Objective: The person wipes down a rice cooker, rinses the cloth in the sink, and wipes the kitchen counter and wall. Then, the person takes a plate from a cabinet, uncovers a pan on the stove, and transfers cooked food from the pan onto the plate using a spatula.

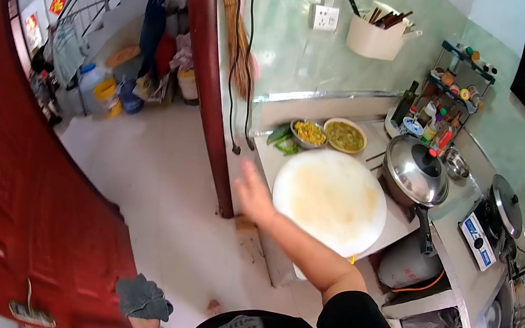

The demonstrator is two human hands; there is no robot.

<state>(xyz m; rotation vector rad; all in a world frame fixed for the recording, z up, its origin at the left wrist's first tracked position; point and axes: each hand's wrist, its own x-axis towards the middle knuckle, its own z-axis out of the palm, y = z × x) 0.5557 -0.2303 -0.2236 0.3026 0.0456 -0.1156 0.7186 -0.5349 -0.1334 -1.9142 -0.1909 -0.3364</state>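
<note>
My left hand [144, 324], low in the view beside the red door, is closed on a dark grey cloth [143, 297]. The bunched cloth covers most of its fingers. My right hand [254, 194] reaches across at the left edge of a large round white cutting board [334, 198], above the floor side of the counter. Its fingers are stretched out and slightly blurred, with nothing in them. Pale brown stains mark the board. Behind it stand a bowl of yellow food [309, 133] and a bowl of greenish food [344, 136], with green vegetables [283, 139] alongside.
A lidded pan [416, 170] sits right of the board, its handle pointing toward me. Farther right are a gas stove [480, 237] and a spice rack [460, 79]. A red door [25, 192] stands at left, and a dark red door frame [211, 78] borders the counter.
</note>
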